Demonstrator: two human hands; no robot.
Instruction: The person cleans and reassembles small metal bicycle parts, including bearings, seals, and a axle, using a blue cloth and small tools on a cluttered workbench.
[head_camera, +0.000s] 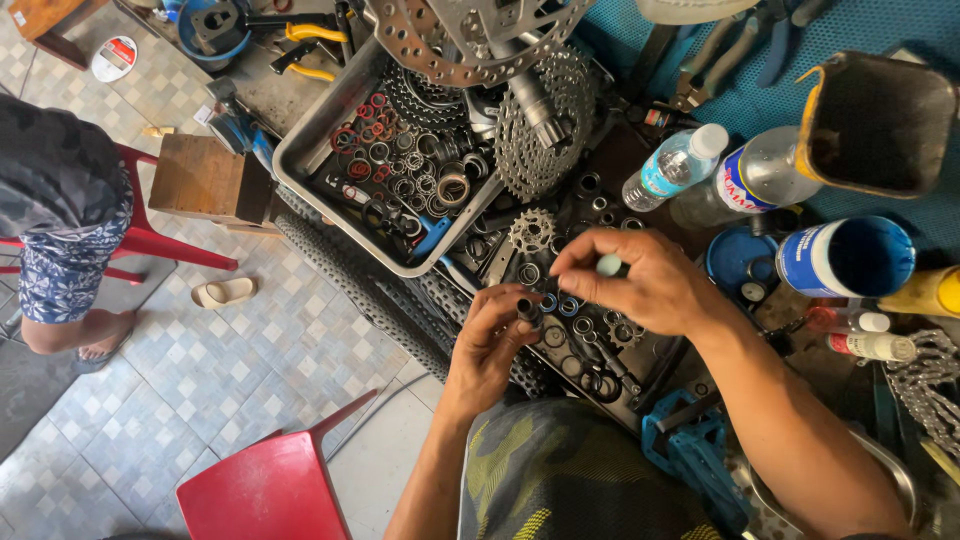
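A short dark cylindrical part (527, 311), something like a small axle or sleeve, stands pinched in the fingertips of the left hand (487, 350), held just above the cluttered tray of bike bits. Its long axis tilts up and away from the person, the free upper end pointing toward the right hand (640, 285). That hand hovers just beside it, up and to the right, thumb and forefinger closed on a small pale, rounded piece (608, 265) that I cannot identify for certain. So both hands are shut on something: the left clamped around the dark part, the right nipping the pale piece. The two pieces sit near each other but apart, and the right hand is the one closer to the part's open end.

Directly beneath lie loose rings, bearings and blue washers (558, 303), with a small sprocket (533, 230) a little farther out. Beyond that sits a metal tray (315, 150) full of bearings and seals, a large cassette (545, 125) and a brake disc (470, 40). To the right stand a plastic water bottle (672, 165) and an open tub of blue grease (850, 257). A knobby tyre (370, 290) leans at the left, by a red plastic chair (270, 490), and another person (60, 220) sits well apart on a red stool.
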